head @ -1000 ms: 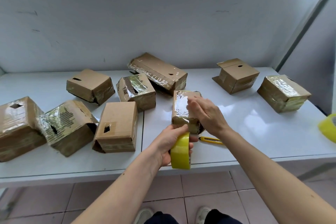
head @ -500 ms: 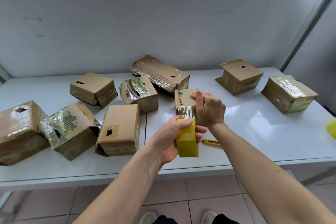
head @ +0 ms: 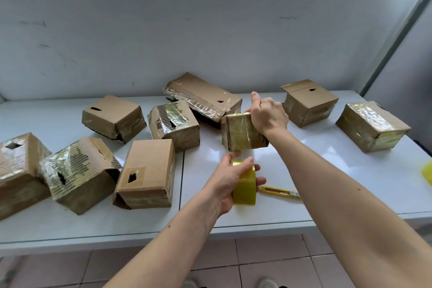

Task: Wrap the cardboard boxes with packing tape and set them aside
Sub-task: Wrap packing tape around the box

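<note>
L hand (head: 228, 184) grips yellow tape roll (head: 244, 186) just under box (head: 243, 131). R hand (head: 268, 117) curled over box's top right, thumb up, box held near table (head: 327, 170) centre. Cutter (head: 279, 191) beside roll; other boxes around, some taped.

**Camera set-up: single head view**

One wide-angle camera, worn on the head, looks forward and down. It faces a white table (head: 327, 170) against a pale wall (head: 210, 37). Both forearms reach in from the bottom edge, near the lens. Floor tiles (head: 257, 262) and shoe tips show at the lower border. No second view, so nothing overlaps.
</note>
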### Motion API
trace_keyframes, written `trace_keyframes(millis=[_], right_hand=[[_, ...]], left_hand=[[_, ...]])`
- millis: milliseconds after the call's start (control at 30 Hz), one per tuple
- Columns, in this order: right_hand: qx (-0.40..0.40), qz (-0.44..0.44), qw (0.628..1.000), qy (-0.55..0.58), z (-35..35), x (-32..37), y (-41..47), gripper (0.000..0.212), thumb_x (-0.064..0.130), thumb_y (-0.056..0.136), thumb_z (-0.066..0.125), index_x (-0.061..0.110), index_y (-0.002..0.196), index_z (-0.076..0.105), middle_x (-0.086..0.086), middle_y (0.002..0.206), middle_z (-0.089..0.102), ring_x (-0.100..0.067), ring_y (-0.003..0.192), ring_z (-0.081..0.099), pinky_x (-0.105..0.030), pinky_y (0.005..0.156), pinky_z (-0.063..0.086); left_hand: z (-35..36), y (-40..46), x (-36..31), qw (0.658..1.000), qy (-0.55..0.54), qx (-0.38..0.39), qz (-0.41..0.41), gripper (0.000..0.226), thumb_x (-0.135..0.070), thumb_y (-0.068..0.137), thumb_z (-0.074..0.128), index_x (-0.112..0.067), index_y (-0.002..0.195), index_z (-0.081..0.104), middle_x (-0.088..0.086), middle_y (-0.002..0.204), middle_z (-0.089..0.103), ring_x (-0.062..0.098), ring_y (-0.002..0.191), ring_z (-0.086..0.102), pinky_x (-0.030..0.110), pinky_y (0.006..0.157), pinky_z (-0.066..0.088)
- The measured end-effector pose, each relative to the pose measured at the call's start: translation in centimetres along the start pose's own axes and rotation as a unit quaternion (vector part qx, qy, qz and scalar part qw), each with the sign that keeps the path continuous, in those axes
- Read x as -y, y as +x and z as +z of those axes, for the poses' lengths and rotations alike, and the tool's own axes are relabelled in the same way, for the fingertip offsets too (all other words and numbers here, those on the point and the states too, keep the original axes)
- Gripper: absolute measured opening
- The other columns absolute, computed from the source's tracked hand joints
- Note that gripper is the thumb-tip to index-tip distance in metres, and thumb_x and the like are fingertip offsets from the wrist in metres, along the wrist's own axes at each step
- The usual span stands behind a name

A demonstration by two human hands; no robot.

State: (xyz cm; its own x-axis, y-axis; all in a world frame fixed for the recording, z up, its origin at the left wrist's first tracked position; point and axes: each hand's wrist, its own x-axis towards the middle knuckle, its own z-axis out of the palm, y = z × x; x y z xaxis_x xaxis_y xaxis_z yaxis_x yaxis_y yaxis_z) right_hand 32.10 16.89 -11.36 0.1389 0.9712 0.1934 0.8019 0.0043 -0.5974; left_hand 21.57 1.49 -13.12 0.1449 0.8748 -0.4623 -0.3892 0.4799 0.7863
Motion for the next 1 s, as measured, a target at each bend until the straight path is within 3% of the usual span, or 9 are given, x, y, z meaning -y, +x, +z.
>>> trace_keyframes(millis=[100, 233, 333, 400, 500, 567, 667, 833, 1000], right_hand=[[0.016, 0.021, 1.000, -0.009, -0.8, 0.7, -0.1, 0.064, 0.052, 0.103, 0.019, 0.011, 0.088, 0.066, -0.014, 0.110, 0.066, -0.035, 0.108, 0.056, -0.036, 0.080, 0.033], [0.068, 0.064, 0.995, -0.043, -1.7, 1.4, -1.2, 0.069, 0.055, 0.102, 0.012, 0.012, 0.117, 0.064, -0.016, 0.126, 0.062, -0.034, 0.120, 0.053, -0.040, 0.085, 0.032], [0.095, 0.082, 0.990, -0.069, -1.9, 1.3, -2.8, 0.068, 0.054, 0.103, 0.014, 0.009, 0.125, 0.061, -0.017, 0.130, 0.060, -0.034, 0.122, 0.053, -0.039, 0.086, 0.034], [0.076, 0.051, 0.990, -0.110, -2.5, 1.8, -3.8, 0.063, 0.050, 0.105, 0.019, 0.009, 0.122, 0.063, -0.018, 0.127, 0.061, -0.036, 0.119, 0.055, -0.037, 0.082, 0.035], [0.012, -0.107, 0.981, -0.160, -3.0, 3.1, -4.7, 0.056, 0.046, 0.106, 0.025, 0.009, 0.107, 0.067, -0.017, 0.113, 0.067, -0.036, 0.109, 0.061, -0.036, 0.078, 0.038], [0.074, -0.156, 0.973, -0.151, -2.8, 3.8, -5.4, 0.058, 0.050, 0.105, 0.021, 0.012, 0.113, 0.064, -0.015, 0.120, 0.065, -0.034, 0.117, 0.057, -0.040, 0.092, 0.039], [0.160, -0.122, 0.966, -0.162, -1.6, 3.2, -5.7, 0.060, 0.058, 0.102, 0.015, 0.020, 0.131, 0.052, -0.008, 0.137, 0.054, -0.029, 0.130, 0.043, -0.045, 0.107, 0.029], [0.150, -0.114, 0.963, -0.194, 0.5, 3.6, -5.0, 0.061, 0.058, 0.101, 0.014, 0.021, 0.136, 0.048, -0.009, 0.140, 0.051, -0.029, 0.132, 0.040, -0.048, 0.105, 0.029], [0.160, -0.099, 0.962, -0.199, 1.1, 3.9, -3.9, 0.062, 0.058, 0.100, 0.014, 0.020, 0.136, 0.049, -0.012, 0.139, 0.052, -0.030, 0.133, 0.040, -0.049, 0.103, 0.028]], left_hand=[[0.0, -0.3, -0.3, 0.999, -0.017, -0.009, 0.038, 0.030, -0.015, 0.097, 0.062, -0.017, 0.122, 0.045, 0.014, 0.101, 0.069, 0.025, 0.062, 0.069, 0.034, 0.062, 0.055], [0.2, -2.1, -0.5, 0.996, -0.004, -0.020, 0.086, 0.027, -0.017, 0.094, 0.068, -0.016, 0.113, 0.049, 0.016, 0.103, 0.071, 0.024, 0.062, 0.071, 0.034, 0.061, 0.057], [0.2, -3.4, 0.1, 0.995, -0.012, -0.037, 0.089, 0.032, -0.017, 0.091, 0.070, -0.014, 0.115, 0.050, 0.017, 0.103, 0.071, 0.025, 0.060, 0.071, 0.033, 0.056, 0.058], [0.3, -3.7, 0.1, 0.995, -0.020, -0.043, 0.084, 0.031, -0.018, 0.092, 0.070, -0.013, 0.114, 0.050, 0.017, 0.101, 0.071, 0.024, 0.058, 0.070, 0.032, 0.054, 0.057], [0.7, -3.7, -0.3, 0.996, -0.041, -0.037, 0.072, 0.029, -0.018, 0.093, 0.069, -0.013, 0.113, 0.048, 0.016, 0.095, 0.070, 0.024, 0.056, 0.069, 0.032, 0.053, 0.057], [0.7, -3.6, -0.5, 0.996, -0.043, -0.029, 0.069, 0.035, -0.018, 0.091, 0.071, -0.014, 0.116, 0.047, 0.017, 0.093, 0.069, 0.025, 0.055, 0.067, 0.032, 0.055, 0.056], [0.7, -3.6, -0.5, 0.997, -0.023, -0.025, 0.064, 0.040, -0.020, 0.088, 0.075, -0.016, 0.118, 0.048, 0.017, 0.093, 0.071, 0.022, 0.054, 0.065, 0.032, 0.057, 0.055], [-0.3, -2.4, -1.1, 0.997, -0.009, -0.041, 0.060, 0.023, -0.010, 0.099, 0.055, -0.011, 0.121, 0.049, 0.016, 0.083, 0.071, 0.018, 0.051, 0.060, 0.028, 0.055, 0.052], [-1.7, -1.3, -0.5, 0.998, 0.032, -0.025, 0.043, 0.025, -0.011, 0.099, 0.059, -0.008, 0.121, 0.047, 0.014, 0.077, 0.072, 0.019, 0.052, 0.061, 0.031, 0.058, 0.053]])
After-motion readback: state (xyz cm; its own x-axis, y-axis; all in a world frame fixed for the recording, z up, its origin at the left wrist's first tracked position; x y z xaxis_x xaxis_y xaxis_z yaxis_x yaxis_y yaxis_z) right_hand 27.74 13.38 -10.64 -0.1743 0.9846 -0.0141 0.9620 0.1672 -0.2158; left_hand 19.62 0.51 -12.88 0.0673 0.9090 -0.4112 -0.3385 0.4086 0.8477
